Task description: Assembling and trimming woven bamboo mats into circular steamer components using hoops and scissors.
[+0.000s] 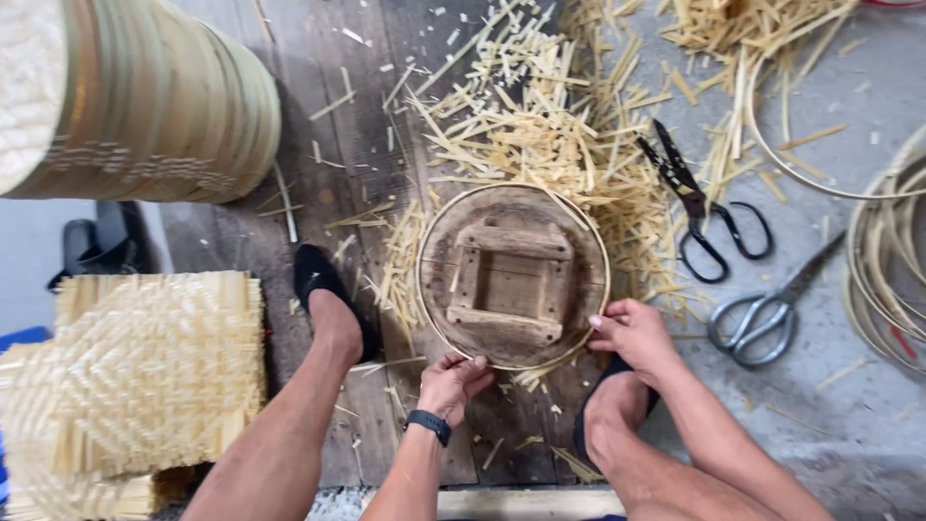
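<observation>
No packages, labels, signs or screens anywhere here, just loose bamboo bits and tools lying around, nothing boxed, wrapped, tagged or printed

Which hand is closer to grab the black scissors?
The right hand. It rests on the right edge of the round wooden block, on the same side as the black scissors. The left hand grips the hoop's near edge, farther away.

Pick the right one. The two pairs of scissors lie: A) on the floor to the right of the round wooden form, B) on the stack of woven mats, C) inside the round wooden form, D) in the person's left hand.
A: the black scissors and the grey scissors both lie on the floor right of the round wooden form, which the left hand and right hand grip at its rim.
</observation>
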